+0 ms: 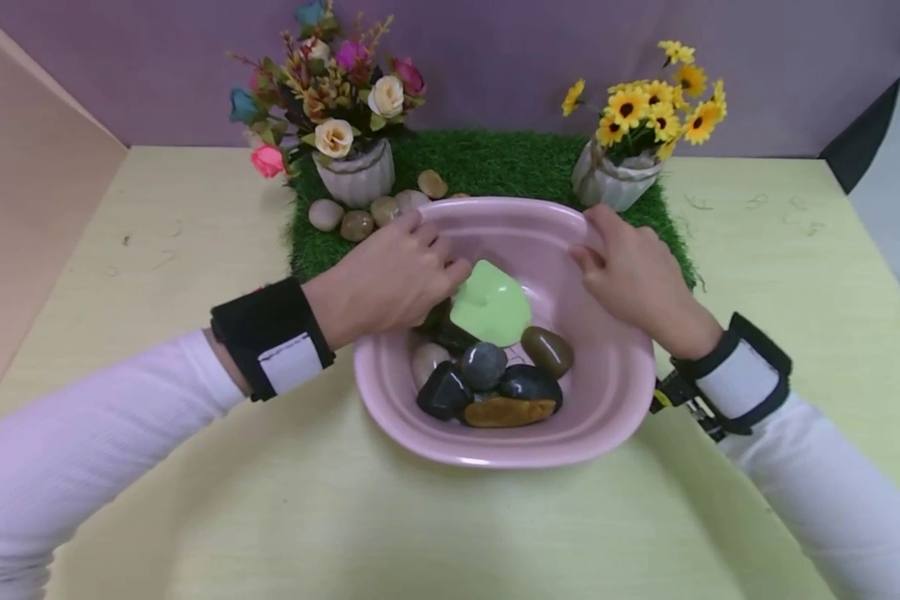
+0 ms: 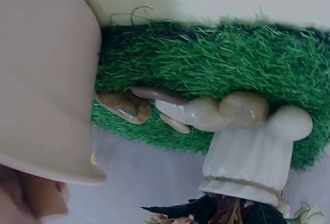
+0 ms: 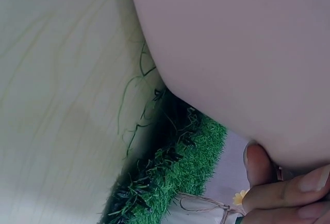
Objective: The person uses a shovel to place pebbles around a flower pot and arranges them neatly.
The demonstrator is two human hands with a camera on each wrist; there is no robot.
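Note:
A pink plastic basin (image 1: 615, 400) is between both hands. Curled over its far left rim, my left hand (image 1: 397, 279) grips it; its fingertips are at the lower left of the left wrist view, under the basin's edge. My right hand (image 1: 633, 271) holds the far right rim, its fingers (image 3: 289, 195) bent around the edge in the right wrist view. Inside the basin lie several smooth stones, among them a grey round one (image 1: 483, 367), a brown one (image 1: 547, 351) and a tan one (image 1: 508, 412). A glossy light green piece (image 1: 492, 307) lies behind them.
Artificial grass mat (image 1: 495, 162) lies behind the basin on the pale wooden table (image 1: 450, 533). On it stand a pot of mixed flowers (image 1: 356, 175) and a pot of yellow flowers (image 1: 615, 179). Several pebbles (image 1: 356, 225) line the left pot's front. A purple wall (image 1: 495, 67) rises behind.

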